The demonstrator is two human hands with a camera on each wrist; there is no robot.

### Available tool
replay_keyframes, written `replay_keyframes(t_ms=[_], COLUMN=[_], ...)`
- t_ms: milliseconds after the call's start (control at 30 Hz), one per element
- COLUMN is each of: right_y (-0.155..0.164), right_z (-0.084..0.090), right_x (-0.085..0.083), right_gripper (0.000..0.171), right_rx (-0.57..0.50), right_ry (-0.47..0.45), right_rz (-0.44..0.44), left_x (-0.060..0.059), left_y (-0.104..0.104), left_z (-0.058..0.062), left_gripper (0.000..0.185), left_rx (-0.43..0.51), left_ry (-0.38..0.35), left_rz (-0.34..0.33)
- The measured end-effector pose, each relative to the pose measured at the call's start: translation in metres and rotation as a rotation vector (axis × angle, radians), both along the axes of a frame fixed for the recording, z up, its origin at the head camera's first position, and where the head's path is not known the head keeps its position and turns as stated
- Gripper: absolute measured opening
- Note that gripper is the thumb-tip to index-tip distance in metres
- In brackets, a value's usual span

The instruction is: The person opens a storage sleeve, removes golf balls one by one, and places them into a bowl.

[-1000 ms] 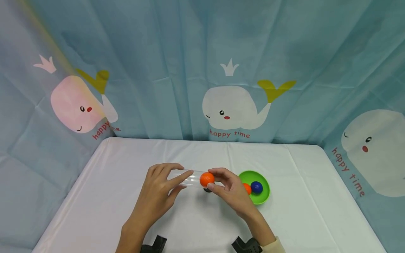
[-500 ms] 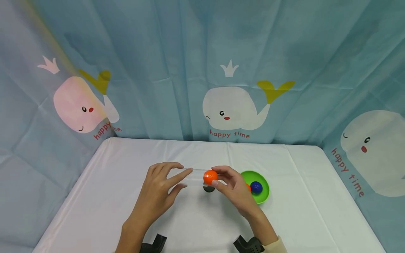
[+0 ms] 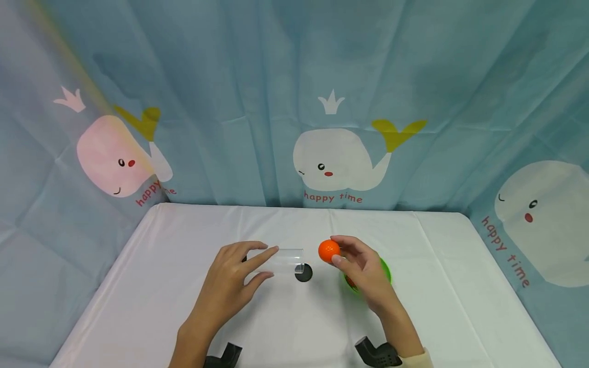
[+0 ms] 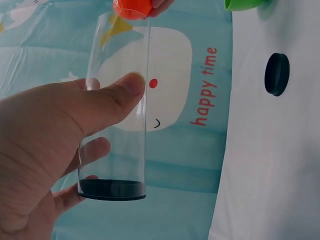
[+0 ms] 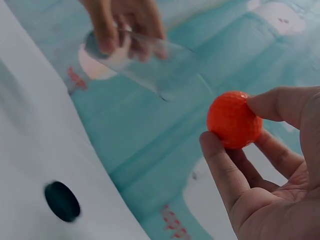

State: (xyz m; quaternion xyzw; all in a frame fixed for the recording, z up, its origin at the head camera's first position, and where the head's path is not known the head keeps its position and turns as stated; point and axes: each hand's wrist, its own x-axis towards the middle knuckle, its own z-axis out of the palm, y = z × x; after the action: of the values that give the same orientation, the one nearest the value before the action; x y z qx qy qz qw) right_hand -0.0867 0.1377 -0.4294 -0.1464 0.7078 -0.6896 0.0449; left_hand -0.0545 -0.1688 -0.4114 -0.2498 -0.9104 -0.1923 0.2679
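My left hand (image 3: 232,276) holds a clear tube (image 4: 120,155) sideways above the table, thumb on one side and fingers on the other. A black cap (image 4: 112,189) closes the tube's left end; the right end is open. Between thumb and fingertips my right hand (image 3: 365,273) pinches an orange golf ball (image 5: 234,120), its surface dimpled. In the head view the ball is a short way right of the tube's open mouth, apart from it. A loose black cap (image 3: 303,273) lies on the table below that mouth.
Behind my right hand, a green bowl (image 3: 385,271) stands on the white-covered table (image 3: 442,306), mostly hidden, with a bit of something orange-red inside. A blue curtain (image 3: 230,102) with whale prints hangs behind the table and at its sides.
My right hand has drawn the orange golf ball rightward, away from the tube's mouth. The loose cap shows more fully, while the bowl and its blue ball became covered. My left hand barely moved.
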Motion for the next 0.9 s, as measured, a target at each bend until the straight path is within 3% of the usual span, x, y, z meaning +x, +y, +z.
replay_keyframes(t_ms=[133,367,900], right_y=[0.017,0.038,0.063], right_z=[0.004,0.005,0.004], right_x=[-0.002,-0.005,-0.007], right_gripper=[0.039,0.04,0.038], right_rx=[0.002,0.006,0.098], right_ry=[0.015,0.01,0.067], right_rz=[-0.038,-0.093,-0.163], left_x=[-0.001,-0.001,-0.004], left_y=[0.0,0.0,0.002], left_z=[-0.002,-0.004,-0.011], left_gripper=[0.063,0.06,0.058], left_rx=[0.014,0.06,0.083], left_ry=[-0.009,-0.101,-0.211], left_rz=[-0.019,-0.013,-0.016])
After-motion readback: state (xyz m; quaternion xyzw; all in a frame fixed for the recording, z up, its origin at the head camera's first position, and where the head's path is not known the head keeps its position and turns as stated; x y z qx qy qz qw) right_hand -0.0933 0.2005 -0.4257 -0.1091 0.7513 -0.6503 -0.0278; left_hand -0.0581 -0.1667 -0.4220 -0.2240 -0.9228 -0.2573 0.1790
